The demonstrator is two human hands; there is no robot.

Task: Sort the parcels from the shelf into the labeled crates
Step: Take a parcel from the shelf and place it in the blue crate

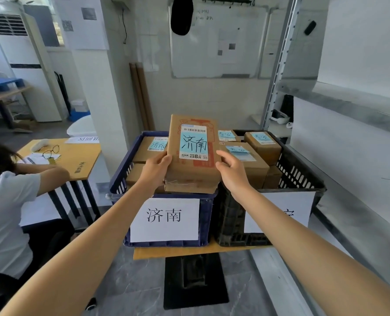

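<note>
- Cardboard parcel (pixel 195 176) marked 济南 is held over the near rim of the blue crate (pixel 120 173), the left hand (pixel 155 167) curled round its left edge.
- The right hand (pixel 231 173) touches the right edge, fingers loosely extended.
- The blue crate and the black crate (pixel 226 215) both hold labelled boxes (pixel 250 165).

Two crates stand side by side on the counter (pixel 189 250), the left crate (pixel 206 213) touching the right crate (pixel 299 169). A paper label (pixel 164 218) is on the front wall of the left one. More parcels (pixel 261 142) lie in both. One parcel (pixel 193 156) is above the front right part of the left crate, the left hand (pixel 155 167) gripping its left edge, the right hand (pixel 231 169) touching its right edge. The shelf (pixel 349 106) is to the right, the whiteboard (pixel 216 42) on the wall behind
</note>
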